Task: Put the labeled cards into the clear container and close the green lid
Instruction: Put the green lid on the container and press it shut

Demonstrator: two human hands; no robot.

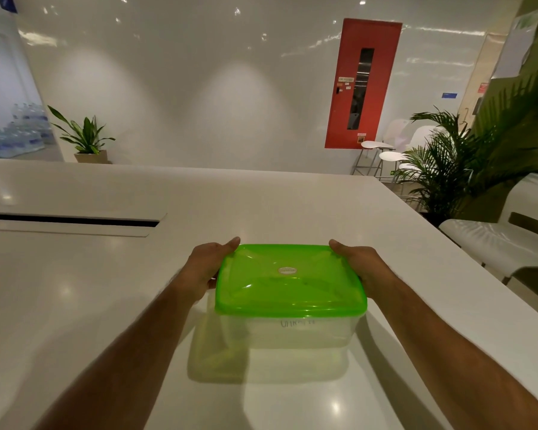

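Hands flank the green lid; left hand and right hand fingers clasp its sides.

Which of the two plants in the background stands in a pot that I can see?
The small plant at the left, by the white wall: its beige pot shows behind the table. The big palm at the right shows only leaves.

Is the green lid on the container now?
On: the green lid covers the clear container fully. Whether it is snapped shut, cannot tell.
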